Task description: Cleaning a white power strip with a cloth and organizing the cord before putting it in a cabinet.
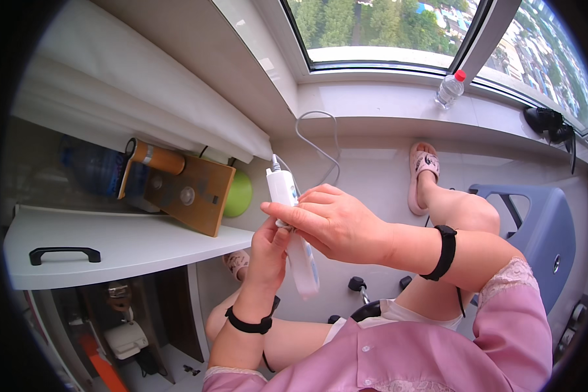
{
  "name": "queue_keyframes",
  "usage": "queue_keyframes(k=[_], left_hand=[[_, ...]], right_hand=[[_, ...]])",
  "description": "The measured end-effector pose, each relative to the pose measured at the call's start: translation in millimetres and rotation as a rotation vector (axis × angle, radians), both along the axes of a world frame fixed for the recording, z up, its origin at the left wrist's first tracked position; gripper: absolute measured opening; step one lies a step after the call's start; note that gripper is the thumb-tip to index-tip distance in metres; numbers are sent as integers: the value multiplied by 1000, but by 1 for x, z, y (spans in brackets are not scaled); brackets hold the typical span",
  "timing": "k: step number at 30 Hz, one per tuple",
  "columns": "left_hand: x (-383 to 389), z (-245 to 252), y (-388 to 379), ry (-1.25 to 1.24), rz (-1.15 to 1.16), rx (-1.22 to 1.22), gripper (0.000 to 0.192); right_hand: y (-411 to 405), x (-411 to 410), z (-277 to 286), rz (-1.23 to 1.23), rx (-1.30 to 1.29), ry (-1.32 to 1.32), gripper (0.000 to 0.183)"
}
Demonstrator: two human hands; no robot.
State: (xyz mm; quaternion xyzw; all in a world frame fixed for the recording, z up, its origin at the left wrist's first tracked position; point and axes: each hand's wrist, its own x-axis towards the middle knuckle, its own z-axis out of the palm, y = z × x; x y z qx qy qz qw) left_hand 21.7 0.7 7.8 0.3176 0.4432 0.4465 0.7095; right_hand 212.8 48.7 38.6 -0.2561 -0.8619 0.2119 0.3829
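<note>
A long white power strip (280, 188) is held slanting in front of me, with a grey cable (315, 147) running from its upper end. My left hand (268, 252) grips it from the left near its middle. Across its front lies my right hand (340, 223), fingers wrapped over the casing. Between the hands pokes a small crumpled whitish bit (283, 225), perhaps tissue; most of it is hidden. The strip's lower end (305, 274) hangs below my hands, over the floor, and looks blurred.
A white cabinet door (142, 245) with a black handle (64, 255) stands at left. Beyond it are a wooden box (196, 196), a green round object (238, 193) and a large water bottle (90, 164). A capped plastic bottle (450, 90) stands on the windowsill (372, 100). A blue-grey stool (544, 235) is at right.
</note>
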Motion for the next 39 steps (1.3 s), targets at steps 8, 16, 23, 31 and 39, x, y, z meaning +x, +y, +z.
queue_keyframes(k=[8,16,23,31,39], left_hand=[[-2,1,-3,52,-47,3,80],[-5,-4,0,110,-19,0,81],[7,5,-3,164,-57,55,85],[1,5,1,123,3,69,84],[2,1,-4,209,-46,61,90]], right_hand=[[11,6,9,-72,-62,-44,62],[0,4,5,3,-49,-55,53],[20,8,8,-209,-105,20,49],[-8,0,-3,-3,-197,26,45],[12,1,1,-125,-225,58,38]])
